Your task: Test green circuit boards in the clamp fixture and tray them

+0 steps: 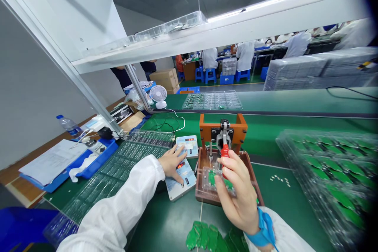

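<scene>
Ok, pose first. Our right hand (236, 193) is raised with the palm turned left and the thumb out toward 9 o'clock. Its fingers are curled tight around the red handle (225, 151) of the toggle clamp on the fixture (206, 199). That fixture sits mid-mat, at 12 o'clock from us. Our left hand (172, 162) lies flat at 9 o'clock of the fixture, fingers spread, gripping nothing. The palm is over the lower meter (180, 179) and the fingertips are on the upper meter (188, 145). We have white sleeves on both arms and a blue wrist strap (262, 228) on the right.

Materials: the fixture has a brown laminate base, an orange-brown upright frame and a bare metal linkage. A clear acrylic plate (203, 183) lies over a green board (211, 178). The meters are white boxes with pale blue faces and red digit displays.

Hard to see:
- Our right hand covers the plate's right half.
- The meter digits are too small to read.
- Loose green boards (206, 236) at 6 o'clock are cut off by the frame edge.
- The clear tray stack (333, 173) at 3 o'clock is smeared by the lens.
- The flat trays (118, 169) at 9 o'clock run under our left sleeve.
- White specks (279, 180) on the mat are too small to identify.
</scene>
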